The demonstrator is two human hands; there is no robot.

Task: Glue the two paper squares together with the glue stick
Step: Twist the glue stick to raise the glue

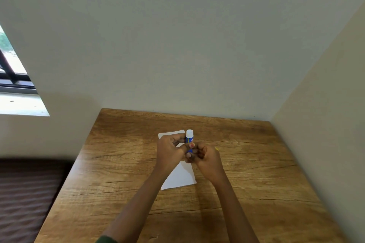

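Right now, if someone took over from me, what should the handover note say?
Hands: the left hand grips the glue stick round its blue body; the right hand grips its lower end.
The stick is upright, white end up.
The near paper lies on the table under the hands, the far paper just beyond.
Done: stick picked up.
Left: spread glue, press the squares together. No glue visible on either sheet.
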